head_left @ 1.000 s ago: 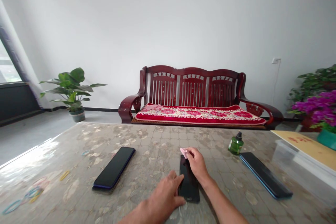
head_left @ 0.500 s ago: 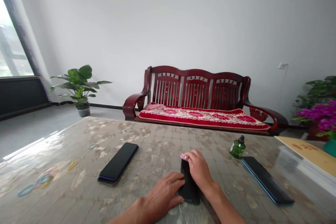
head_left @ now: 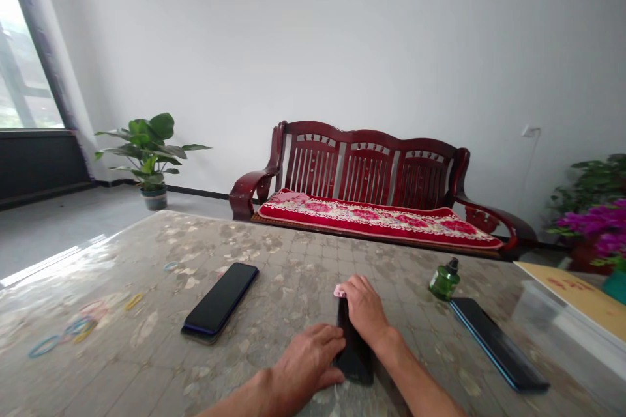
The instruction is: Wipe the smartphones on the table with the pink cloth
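A black smartphone (head_left: 354, 358) lies on the table in front of me, its screen up. My left hand (head_left: 309, 359) is at its left edge, fingertips and thumb pressed against the side. Over the phone's far end, my right hand (head_left: 363, 309) is closed on a small pink cloth (head_left: 339, 290), of which only a bit sticks out past the fingers. The right hand covers the upper part of the screen. To the left lies a second phone (head_left: 221, 300) with a blue edge; at the right is a third phone (head_left: 497, 344), also blue-edged.
A green pump bottle (head_left: 445, 279) stands near the right phone. Beside it are a clear plastic box (head_left: 552, 319) and a tan folder or envelope (head_left: 577, 290). Coloured rubber bands (head_left: 73, 332) lie on the left of the patterned table cover (head_left: 161, 378). A wooden bench (head_left: 366, 169) stands beyond.
The view has shifted slightly. My right hand stays at the phone's far end with the cloth, and my left hand keeps its place at the edge.
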Available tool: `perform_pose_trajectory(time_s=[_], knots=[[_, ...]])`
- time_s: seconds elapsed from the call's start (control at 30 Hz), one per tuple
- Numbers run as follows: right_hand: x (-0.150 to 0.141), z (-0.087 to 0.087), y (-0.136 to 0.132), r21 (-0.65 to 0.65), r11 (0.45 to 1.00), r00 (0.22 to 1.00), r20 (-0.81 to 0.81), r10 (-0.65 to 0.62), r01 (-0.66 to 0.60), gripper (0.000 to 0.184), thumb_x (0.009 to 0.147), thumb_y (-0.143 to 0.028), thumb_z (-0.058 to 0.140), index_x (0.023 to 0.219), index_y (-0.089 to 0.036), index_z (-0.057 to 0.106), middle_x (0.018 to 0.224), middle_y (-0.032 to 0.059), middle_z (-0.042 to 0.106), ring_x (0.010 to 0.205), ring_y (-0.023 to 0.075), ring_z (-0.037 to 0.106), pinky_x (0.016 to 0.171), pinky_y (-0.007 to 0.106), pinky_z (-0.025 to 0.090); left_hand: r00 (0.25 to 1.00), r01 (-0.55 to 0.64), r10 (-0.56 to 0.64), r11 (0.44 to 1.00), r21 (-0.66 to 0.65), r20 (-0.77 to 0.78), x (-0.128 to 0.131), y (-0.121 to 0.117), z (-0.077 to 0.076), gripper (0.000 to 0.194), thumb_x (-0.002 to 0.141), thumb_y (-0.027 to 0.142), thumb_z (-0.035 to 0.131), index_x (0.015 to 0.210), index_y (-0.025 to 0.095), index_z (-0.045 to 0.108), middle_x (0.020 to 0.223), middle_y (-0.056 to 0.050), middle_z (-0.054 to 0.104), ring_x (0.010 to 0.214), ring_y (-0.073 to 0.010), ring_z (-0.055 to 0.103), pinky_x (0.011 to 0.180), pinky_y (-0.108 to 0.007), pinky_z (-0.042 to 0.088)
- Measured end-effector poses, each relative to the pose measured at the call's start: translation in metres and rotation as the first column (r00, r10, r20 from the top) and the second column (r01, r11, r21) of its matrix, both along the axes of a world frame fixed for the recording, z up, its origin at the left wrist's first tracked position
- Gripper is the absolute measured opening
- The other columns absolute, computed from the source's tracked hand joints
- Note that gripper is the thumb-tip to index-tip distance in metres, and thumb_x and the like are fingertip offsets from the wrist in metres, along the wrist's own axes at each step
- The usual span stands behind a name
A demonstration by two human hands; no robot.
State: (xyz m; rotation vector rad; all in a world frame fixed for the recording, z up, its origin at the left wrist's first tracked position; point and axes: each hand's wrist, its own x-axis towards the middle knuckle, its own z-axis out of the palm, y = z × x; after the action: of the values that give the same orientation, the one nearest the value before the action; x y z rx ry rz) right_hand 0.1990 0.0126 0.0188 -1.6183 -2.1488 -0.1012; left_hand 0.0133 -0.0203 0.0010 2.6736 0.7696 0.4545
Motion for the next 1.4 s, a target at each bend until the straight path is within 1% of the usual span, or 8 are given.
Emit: perform_pose_trajectory(time_s=[0.07, 0.3, 0.5, 0.73, 0.93, 1.03, 1.23, 1.4], knots=[[-0.001, 0.002, -0.005, -0.003, 1.0, 0.999, -0.019, 0.03, -0.03, 0.025, 0.093, -0.008, 0.048, 0.087, -0.022, 0.067, 0.09, 0.0031, 0.062, 0.091, 0.0191, 0.053, 0.081, 0.028, 0.04, 1.0, -0.008, 0.008, 1.0, 0.02, -0.009, 0.002, 0.0, -0.001, 0.04, 0.082, 0.037, 0.075, 0.116, 0.021, 0.062, 0.125, -0.007, 0.064, 0.11, -0.0245, 0.061, 0.1, -0.033, 0.048], [0.004, -0.001, -0.051, -0.037, 0.979, 0.977, -0.089, 0.196, -0.2, 0.023, 0.094, -0.01, 0.05, 0.089, -0.026, 0.066, 0.088, 0.0002, 0.06, 0.088, 0.017, 0.053, 0.076, 0.027, 0.039, 0.996, -0.058, 0.065, 0.993, 0.107, -0.062, 0.009, -0.009, -0.011, 0.03, 0.084, 0.043, 0.073, 0.097, 0.018, 0.062, 0.103, -0.004, 0.068, 0.094, -0.0234, 0.064, 0.088, -0.032, 0.053], [0.01, -0.011, -0.037, 0.019, 0.998, 0.949, -0.308, 0.061, -0.058, 0.025, 0.092, -0.01, 0.047, 0.089, -0.023, 0.068, 0.088, 0.0023, 0.064, 0.089, 0.0182, 0.056, 0.081, 0.029, 0.043, 0.994, -0.063, 0.076, 0.985, 0.16, -0.075, 0.009, -0.012, -0.021, 0.034, 0.085, 0.049, 0.069, 0.101, 0.02, 0.061, 0.104, -0.004, 0.067, 0.094, -0.0227, 0.063, 0.088, -0.033, 0.052], [0.0, -0.014, -0.033, 0.037, 0.996, 0.912, -0.399, 0.094, -0.086, 0.027, 0.089, -0.011, 0.048, 0.09, -0.025, 0.071, 0.088, 0.0025, 0.065, 0.09, 0.0178, 0.059, 0.082, 0.028, 0.046, 0.994, -0.077, 0.085, 0.989, 0.125, -0.063, 0.004, -0.015, -0.012, 0.041, 0.08, 0.055, 0.071, 0.101, 0.021, 0.061, 0.103, -0.004, 0.066, 0.094, -0.024, 0.061, 0.086, -0.035, 0.051], [0.003, -0.008, -0.035, -0.005, 0.995, 0.898, -0.431, 0.091, -0.104, 0.028, 0.088, -0.01, 0.047, 0.087, -0.025, 0.071, 0.089, 0.0029, 0.066, 0.091, 0.018, 0.059, 0.084, 0.029, 0.047, 0.996, -0.074, 0.075, 0.997, 0.03, -0.056, 0.0, -0.018, 0.004, 0.036, 0.082, 0.038, 0.075, 0.107, 0.022, 0.056, 0.116, -0.003, 0.059, 0.106, -0.0222, 0.057, 0.095, -0.032, 0.048], [0.009, -0.004, -0.043, -0.045, 0.988, 0.919, -0.375, 0.12, -0.148, 0.027, 0.09, -0.012, 0.047, 0.085, -0.025, 0.07, 0.089, 0.0023, 0.065, 0.091, 0.0176, 0.059, 0.083, 0.028, 0.046, 0.993, -0.072, 0.073, 0.997, 0.012, -0.092, 0.0, -0.021, 0.01, 0.032, 0.084, 0.033, 0.072, 0.109, 0.022, 0.055, 0.12, -0.003, 0.057, 0.11, -0.022, 0.056, 0.098, -0.032, 0.047], [0.015, -0.003, -0.064, -0.017, 0.984, 0.982, -0.063, 0.177, -0.179, 0.021, 0.093, -0.011, 0.049, 0.092, -0.024, 0.065, 0.089, 0.0015, 0.059, 0.087, 0.0181, 0.053, 0.078, 0.029, 0.042, 0.995, -0.09, 0.089, 0.996, -0.023, -0.046, 0.0, -0.026, 0.008, 0.027, 0.087, 0.026, 0.069, 0.109, 0.023, 0.054, 0.127, -0.003, 0.055, 0.117, -0.0208, 0.053, 0.103, -0.031, 0.044], [0.013, -0.005, -0.038, 0.024, 0.994, 0.994, 0.009, 0.109, -0.109, 0.025, 0.091, -0.006, 0.048, 0.093, -0.024, 0.066, 0.09, 0.0018, 0.061, 0.088, 0.0178, 0.054, 0.08, 0.029, 0.042, 0.995, -0.102, 0.101, 0.994, -0.036, -0.025, 0.0, -0.028, 0.006, 0.026, 0.088, 0.019, 0.065, 0.111, 0.024, 0.054, 0.128, -0.003, 0.055, 0.12, -0.0206, 0.053, 0.106, -0.031, 0.042]])
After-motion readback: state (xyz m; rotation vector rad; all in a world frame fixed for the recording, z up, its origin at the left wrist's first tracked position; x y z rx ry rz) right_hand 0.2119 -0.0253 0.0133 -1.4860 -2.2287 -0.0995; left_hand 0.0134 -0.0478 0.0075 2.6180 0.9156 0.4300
